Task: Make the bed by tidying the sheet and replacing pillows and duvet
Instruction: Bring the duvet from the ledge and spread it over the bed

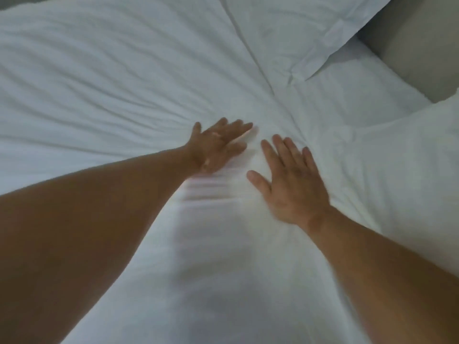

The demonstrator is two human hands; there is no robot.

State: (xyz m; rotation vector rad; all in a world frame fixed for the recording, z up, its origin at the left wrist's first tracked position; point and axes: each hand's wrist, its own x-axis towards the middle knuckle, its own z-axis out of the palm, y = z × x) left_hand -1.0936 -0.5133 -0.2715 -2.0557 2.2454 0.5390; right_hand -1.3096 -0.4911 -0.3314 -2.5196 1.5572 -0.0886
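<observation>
Left hand (218, 145) and right hand (290, 182) are laid flat side by side, fingers straight, nothing grasped, on the creased white sheet (111, 70) mid-bed, below the pillow (298, 33). Sheet judged light, soft and easily rucked. Best smoothed outward by the palms or pinched at an edge.

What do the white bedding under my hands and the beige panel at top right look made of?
The white bedding looks like matte woven cotton or a blend: it gathers in fine soft creases beside the left hand and right hand pressing it. The beige panel looks smooth and matte, maybe upholstery or paint; too blurred to tell.
</observation>
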